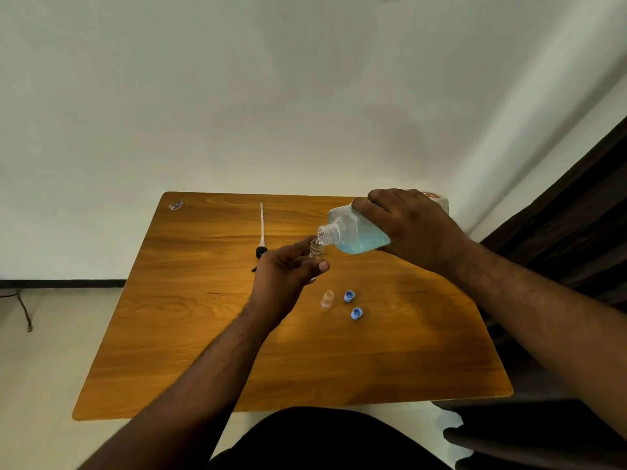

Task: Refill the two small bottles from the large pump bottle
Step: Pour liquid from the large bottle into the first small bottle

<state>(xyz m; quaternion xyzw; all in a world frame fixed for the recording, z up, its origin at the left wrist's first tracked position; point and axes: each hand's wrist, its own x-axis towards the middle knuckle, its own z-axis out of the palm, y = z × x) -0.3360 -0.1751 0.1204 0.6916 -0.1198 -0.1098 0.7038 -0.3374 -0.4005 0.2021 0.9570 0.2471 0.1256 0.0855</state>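
My right hand (412, 228) grips the large clear bottle (356, 232) of blue liquid, tipped on its side with its open threaded neck pointing left and down. The neck sits right over the mouth of a small clear bottle (316, 248), which my left hand (288, 276) holds upright above the wooden table (203, 334). A second small clear bottle (327, 299) stands uncapped on the table nearer me. Two blue caps (349, 296) (356, 313) lie just right of it. The removed pump head with its long white tube (261, 228) lies on the table behind my left hand.
A small sticker (176, 205) sits at the table's far left corner. A white wall stands behind the table. Dark curtain fabric (576, 215) hangs at the right. A cable (23, 307) lies on the floor at the left.
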